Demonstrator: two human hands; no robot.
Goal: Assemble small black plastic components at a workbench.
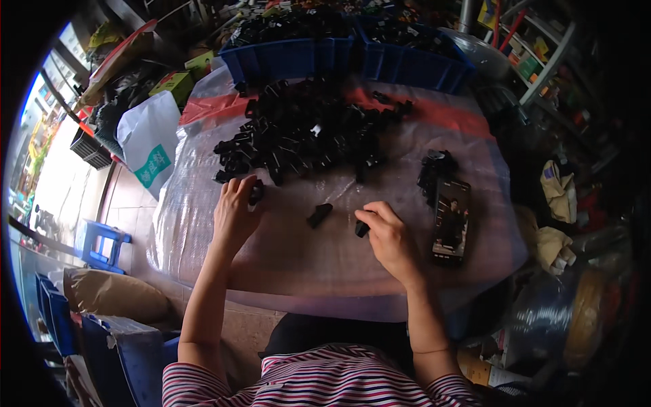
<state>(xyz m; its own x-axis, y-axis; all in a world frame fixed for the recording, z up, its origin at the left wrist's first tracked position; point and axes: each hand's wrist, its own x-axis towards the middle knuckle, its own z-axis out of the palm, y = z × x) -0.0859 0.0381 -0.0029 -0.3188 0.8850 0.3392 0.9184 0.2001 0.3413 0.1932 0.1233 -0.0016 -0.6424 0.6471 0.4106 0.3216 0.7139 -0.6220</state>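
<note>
A large heap of small black plastic parts (305, 129) covers the far middle of the sheet-covered table (305, 264). My left hand (235, 207) is at the heap's near left edge, its fingers closed on a black plastic part (256, 192). Over the table's right half, my right hand (386, 234) pinches another small black part (362, 229) between thumb and fingers. Between my hands a single black part (319, 215) lies loose on the sheet. The exact shape of the held parts is too dark to make out.
Two blue bins (291, 60) filled with black parts stand at the table's far edge. To the right, a phone (451, 220) with a lit screen leans by a small black cluster (435, 169). A white bag (150, 139) hangs at the left, above a blue stool (103, 245).
</note>
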